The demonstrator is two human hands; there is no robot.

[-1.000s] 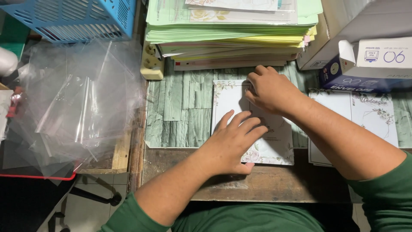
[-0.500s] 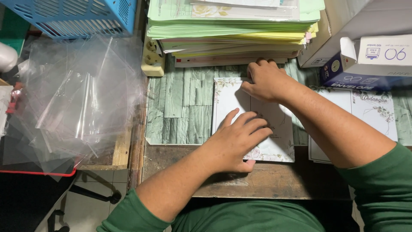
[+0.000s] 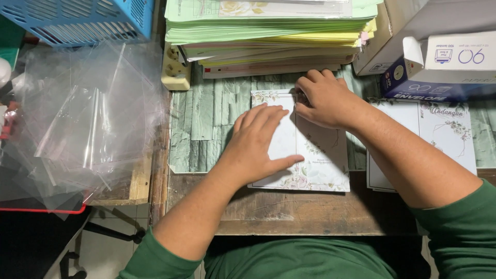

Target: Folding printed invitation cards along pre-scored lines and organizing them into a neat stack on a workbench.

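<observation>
A white card with floral corners [image 3: 318, 160] lies flat on the green stone-patterned mat [image 3: 201, 129] in the middle of the wooden table. My left hand [image 3: 258, 144] presses flat on the card's left half, fingers spread. My right hand [image 3: 323, 98] rests on the card's top edge with fingers curled down against it. Neither hand lifts the card.
A tall stack of green and yellow paper [image 3: 268, 31] sits just behind the card. More floral cards [image 3: 444, 134] lie at right under an envelope box [image 3: 449, 67]. Clear plastic sleeves [image 3: 82, 119] pile at left below a blue basket [image 3: 77, 20]. A power socket [image 3: 175, 70] stands by the stack.
My left hand has slid up and left over the card, flattening its left half. My right hand has shifted slightly along the top edge.
</observation>
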